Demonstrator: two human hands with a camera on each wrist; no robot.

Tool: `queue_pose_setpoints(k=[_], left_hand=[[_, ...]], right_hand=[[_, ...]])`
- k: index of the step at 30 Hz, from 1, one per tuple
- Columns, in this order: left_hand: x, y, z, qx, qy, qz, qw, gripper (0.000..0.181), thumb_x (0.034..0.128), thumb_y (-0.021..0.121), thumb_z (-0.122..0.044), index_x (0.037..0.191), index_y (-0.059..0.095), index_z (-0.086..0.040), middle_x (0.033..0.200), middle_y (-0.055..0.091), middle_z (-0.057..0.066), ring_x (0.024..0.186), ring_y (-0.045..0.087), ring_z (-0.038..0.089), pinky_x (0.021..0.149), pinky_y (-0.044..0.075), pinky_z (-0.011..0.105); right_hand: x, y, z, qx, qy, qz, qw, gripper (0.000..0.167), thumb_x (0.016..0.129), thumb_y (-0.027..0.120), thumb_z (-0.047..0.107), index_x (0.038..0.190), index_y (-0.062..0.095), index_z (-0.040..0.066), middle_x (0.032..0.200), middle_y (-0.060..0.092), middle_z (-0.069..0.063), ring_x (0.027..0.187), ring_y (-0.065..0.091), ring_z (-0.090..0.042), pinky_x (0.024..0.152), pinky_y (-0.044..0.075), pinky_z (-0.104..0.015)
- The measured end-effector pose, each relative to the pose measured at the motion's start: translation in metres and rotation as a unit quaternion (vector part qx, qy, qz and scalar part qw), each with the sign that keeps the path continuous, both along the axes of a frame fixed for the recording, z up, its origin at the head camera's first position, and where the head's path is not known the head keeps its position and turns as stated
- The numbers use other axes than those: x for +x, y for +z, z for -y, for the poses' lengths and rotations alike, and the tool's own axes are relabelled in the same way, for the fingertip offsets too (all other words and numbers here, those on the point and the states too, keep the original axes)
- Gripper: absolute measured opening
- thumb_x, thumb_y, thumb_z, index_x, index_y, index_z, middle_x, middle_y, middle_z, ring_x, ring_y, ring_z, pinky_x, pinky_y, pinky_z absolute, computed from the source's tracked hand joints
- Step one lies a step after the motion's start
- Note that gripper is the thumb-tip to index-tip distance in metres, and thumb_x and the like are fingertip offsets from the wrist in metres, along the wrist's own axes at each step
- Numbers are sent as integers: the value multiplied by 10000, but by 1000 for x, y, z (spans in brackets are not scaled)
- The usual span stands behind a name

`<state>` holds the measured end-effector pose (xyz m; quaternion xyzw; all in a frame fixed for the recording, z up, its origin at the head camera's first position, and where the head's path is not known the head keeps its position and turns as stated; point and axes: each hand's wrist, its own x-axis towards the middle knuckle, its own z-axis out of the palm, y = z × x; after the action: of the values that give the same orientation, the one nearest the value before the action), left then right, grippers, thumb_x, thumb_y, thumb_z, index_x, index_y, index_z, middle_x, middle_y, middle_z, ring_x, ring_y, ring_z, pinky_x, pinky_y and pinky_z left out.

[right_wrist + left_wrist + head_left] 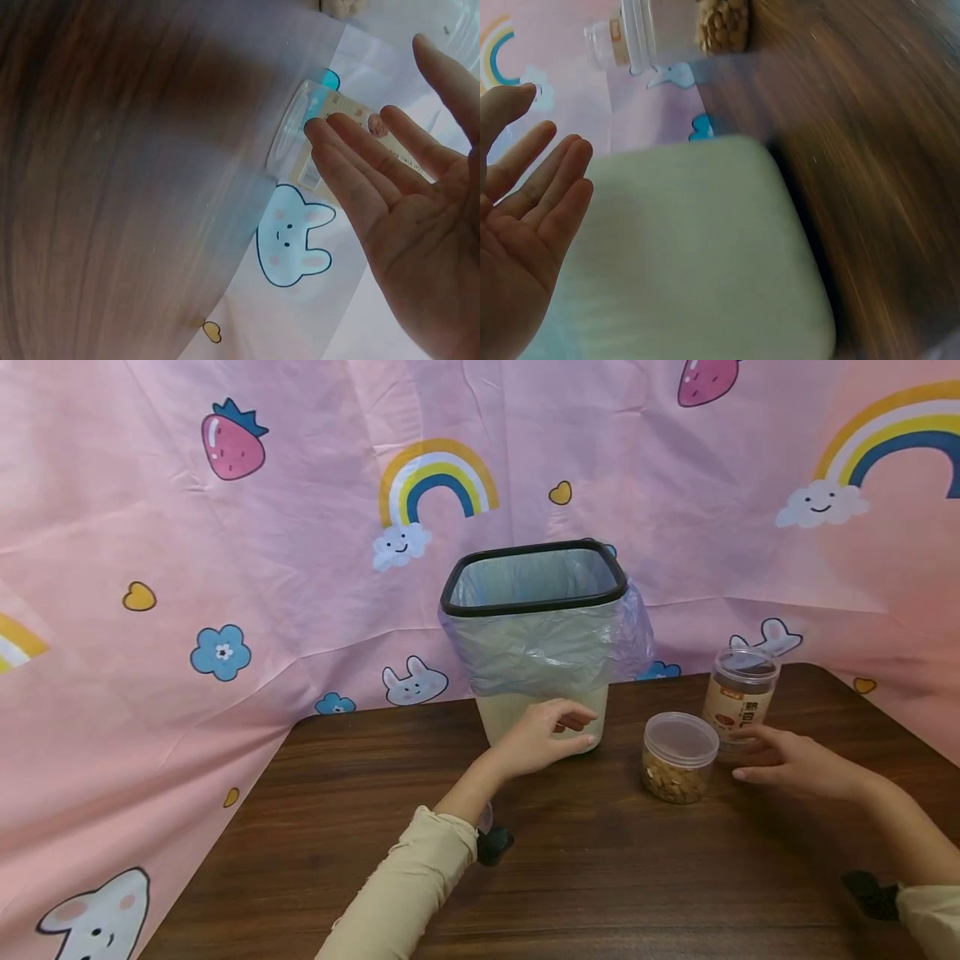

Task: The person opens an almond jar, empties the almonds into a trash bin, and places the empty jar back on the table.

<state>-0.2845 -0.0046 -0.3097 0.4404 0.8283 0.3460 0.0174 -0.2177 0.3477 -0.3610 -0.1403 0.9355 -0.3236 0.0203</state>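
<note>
My left hand [542,739] hovers in front of the trash bin [543,652], fingers loosely bent with nothing in them. To its right, a short clear jar [678,760] with a lid stands on the table, light brown nut-like pieces inside. Just right of that jar is my right hand [798,764], also holding nothing, its fingers apart from the jar. Behind the right hand stands a taller clear jar [741,689] with a tan label. The right wrist view shows the right hand's loosely extended fingers [360,172] before the labelled jar [341,135].
The bin has a black rim [536,608] and a translucent purple liner bag [540,647] folded over its edge. Dark wood table [360,827] lies under everything. A pink printed cloth [300,527] hangs behind and at the sides.
</note>
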Motion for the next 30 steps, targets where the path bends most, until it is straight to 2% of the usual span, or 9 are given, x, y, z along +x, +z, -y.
queue_pose_setpoints(k=[5, 10, 17, 23, 30], left_hand=[[-1, 1, -24, -400, -89, -44, 9991, 376, 890, 613, -252, 1219, 569, -75, 1214, 563, 36, 1073, 532, 131, 910, 392, 232], [-1, 0, -47, -816, -40, -234, 9964, 390, 881, 623, -278, 1219, 574, -88, 1220, 562, 12, 1102, 522, 120, 900, 384, 197], [0, -2, -73, -1308, -36, -475, 9903, 446, 855, 658, -270, 1240, 558, -69, 1232, 548, 68, 1108, 520, 181, 888, 388, 189], [1, -3, -86, -1759, -8, -741, 9816, 501, 833, 679, -301, 1266, 544, -89, 1257, 531, 44, 1170, 462, 140, 934, 348, 183], [-2, -10, -94, -1995, -104, -678, 9775, 499, 823, 689, -307, 1261, 547, -114, 1254, 517, 37, 1165, 442, 126, 926, 340, 174]], right_hand=[[-2, -4, 4, 111, 65, -134, 9998, 641, 855, 652, 284, 1322, 362, -44, 1170, 481, -354, 1024, 505, -487, 690, 490, -474], [-3, -4, 10, 45, 139, -143, 9998, 666, 857, 651, 274, 1324, 339, -85, 1206, 460, -354, 1057, 484, -488, 734, 475, -504], [-8, -7, 18, -144, 292, -194, 9993, 749, 832, 680, 281, 1336, 300, -122, 1231, 438, -354, 1081, 469, -486, 787, 444, -541], [-10, -9, 24, -269, 500, -425, 9975, 733, 817, 699, 266, 1346, 325, -78, 1264, 421, -317, 1096, 455, -476, 802, 418, -575], [-14, -13, 31, -555, 788, -475, 9942, 719, 819, 701, 230, 1361, 312, -39, 1249, 461, -255, 1089, 476, -433, 820, 415, -562]])
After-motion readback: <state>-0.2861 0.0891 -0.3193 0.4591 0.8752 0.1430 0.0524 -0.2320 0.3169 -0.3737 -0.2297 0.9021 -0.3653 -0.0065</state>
